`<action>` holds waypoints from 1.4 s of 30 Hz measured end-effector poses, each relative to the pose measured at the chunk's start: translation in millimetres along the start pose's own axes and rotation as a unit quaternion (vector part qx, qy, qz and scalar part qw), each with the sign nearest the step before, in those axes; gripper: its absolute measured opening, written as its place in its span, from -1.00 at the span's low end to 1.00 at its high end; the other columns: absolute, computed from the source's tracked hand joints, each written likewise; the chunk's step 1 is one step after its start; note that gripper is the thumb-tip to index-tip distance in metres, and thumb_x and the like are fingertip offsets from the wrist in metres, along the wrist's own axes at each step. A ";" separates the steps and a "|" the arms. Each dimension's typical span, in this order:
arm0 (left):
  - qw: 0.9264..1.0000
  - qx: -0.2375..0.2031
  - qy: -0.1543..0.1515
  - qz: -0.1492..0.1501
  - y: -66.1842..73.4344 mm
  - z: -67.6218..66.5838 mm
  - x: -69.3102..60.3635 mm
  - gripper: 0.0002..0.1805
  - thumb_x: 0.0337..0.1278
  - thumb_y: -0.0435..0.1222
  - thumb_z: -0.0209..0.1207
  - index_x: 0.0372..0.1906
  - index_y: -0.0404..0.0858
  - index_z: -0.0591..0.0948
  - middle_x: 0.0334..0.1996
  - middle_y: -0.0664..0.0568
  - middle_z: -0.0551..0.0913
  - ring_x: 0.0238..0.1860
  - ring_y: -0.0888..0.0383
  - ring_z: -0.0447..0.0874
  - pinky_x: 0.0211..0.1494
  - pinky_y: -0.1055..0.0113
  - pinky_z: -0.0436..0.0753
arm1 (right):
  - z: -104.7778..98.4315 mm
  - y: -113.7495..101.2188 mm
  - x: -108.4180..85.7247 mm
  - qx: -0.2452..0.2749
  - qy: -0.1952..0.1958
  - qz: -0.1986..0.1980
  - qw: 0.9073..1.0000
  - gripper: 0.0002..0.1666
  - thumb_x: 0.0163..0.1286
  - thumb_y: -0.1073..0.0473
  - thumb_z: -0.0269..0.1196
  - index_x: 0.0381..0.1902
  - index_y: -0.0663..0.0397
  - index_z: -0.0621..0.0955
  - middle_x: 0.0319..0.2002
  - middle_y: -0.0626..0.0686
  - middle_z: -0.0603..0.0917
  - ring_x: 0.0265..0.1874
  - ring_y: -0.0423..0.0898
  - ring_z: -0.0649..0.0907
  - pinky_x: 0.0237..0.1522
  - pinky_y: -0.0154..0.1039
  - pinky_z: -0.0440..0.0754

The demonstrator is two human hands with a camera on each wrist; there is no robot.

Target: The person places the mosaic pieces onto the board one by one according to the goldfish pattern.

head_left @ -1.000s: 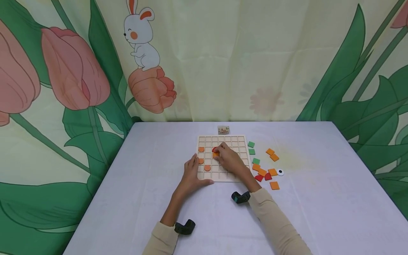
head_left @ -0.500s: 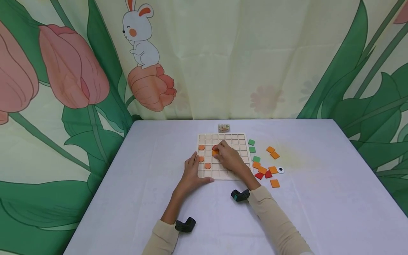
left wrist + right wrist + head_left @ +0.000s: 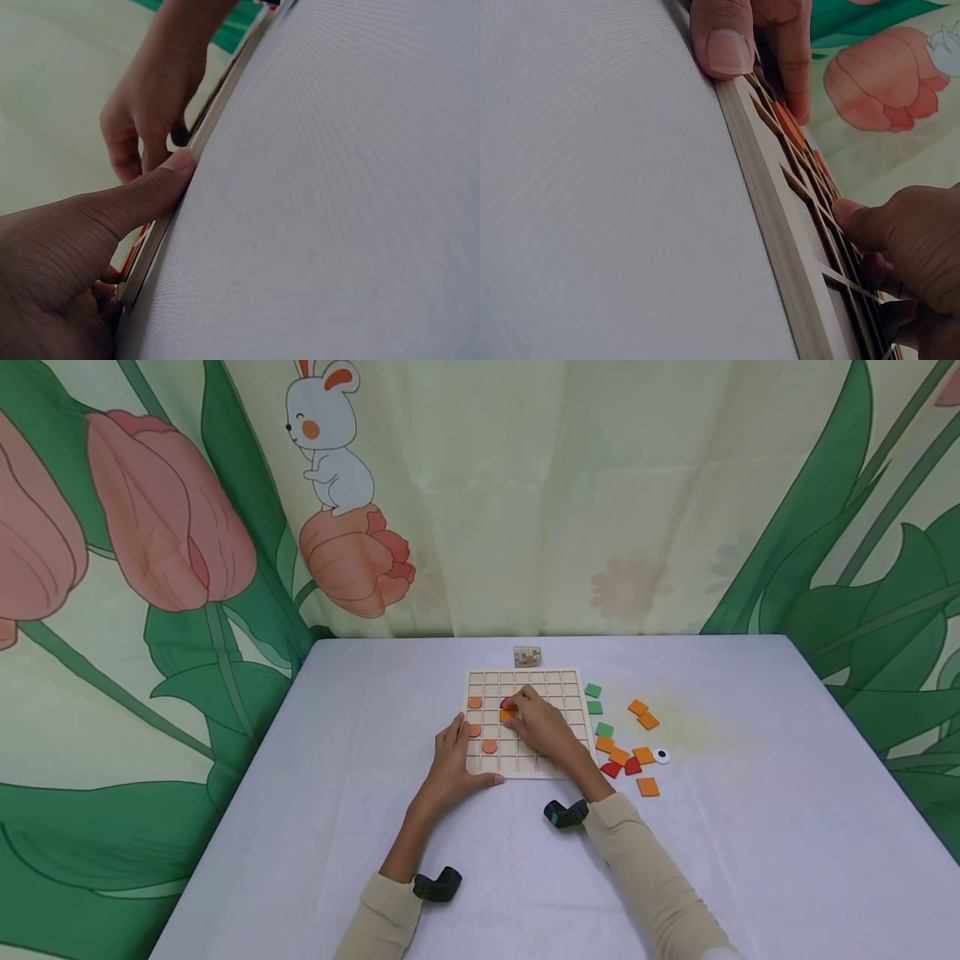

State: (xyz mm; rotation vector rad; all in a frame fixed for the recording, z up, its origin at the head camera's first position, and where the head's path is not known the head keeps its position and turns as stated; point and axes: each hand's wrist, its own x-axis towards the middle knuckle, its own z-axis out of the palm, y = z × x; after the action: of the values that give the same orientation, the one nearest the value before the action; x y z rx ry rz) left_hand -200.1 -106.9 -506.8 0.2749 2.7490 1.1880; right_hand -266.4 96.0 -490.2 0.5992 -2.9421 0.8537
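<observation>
A pale wooden grid board (image 3: 525, 768) lies on the table. My left hand (image 3: 450, 764) grips its near left corner, thumb along the front edge and fingers at the left side. Over the board's middle, my right hand (image 3: 543, 727) has its fingertips at a small red piece (image 3: 505, 702), mostly hidden by them. An orange square tile (image 3: 507, 716) sits just below that, beside the right thumb. Orange round discs (image 3: 490, 747) lie in cells on the left part of the board. In the right wrist view the right thumb (image 3: 859, 221) is low against the grid.
Right of the board are loose green squares (image 3: 595, 707), orange squares (image 3: 648, 787), red pieces (image 3: 633, 766) and a white disc with a black centre (image 3: 661, 756). A small patterned block (image 3: 527, 657) stands behind the board. A printed curtain (image 3: 525, 527) hangs beyond the table.
The head view has tilted slightly, so the whole scene sits a little higher in the frame. Both hands keep their places on the board.
</observation>
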 end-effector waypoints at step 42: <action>1.000 -0.014 0.009 -0.015 1.8 1.1 -0.9 0.37 -0.04 0.00 0.63 0.73 -0.32 0.01 0.76 -0.14 -0.09 0.70 -0.21 -0.08 0.65 -0.15 0.32 | -54.4 38.7 -32.7 0.016 -0.007 0.029 0.999 -0.69 0.57 0.13 0.31 0.11 0.21 0.72 0.04 0.17 0.67 -0.18 0.00 0.60 -0.02 -0.06 0.70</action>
State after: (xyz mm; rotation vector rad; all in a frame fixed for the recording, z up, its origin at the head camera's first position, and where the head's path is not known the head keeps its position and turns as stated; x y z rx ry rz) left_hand -198.8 -105.1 -506.2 0.2216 2.7387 1.2275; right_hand -255.0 165.9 -467.8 0.5245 -2.9780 0.9075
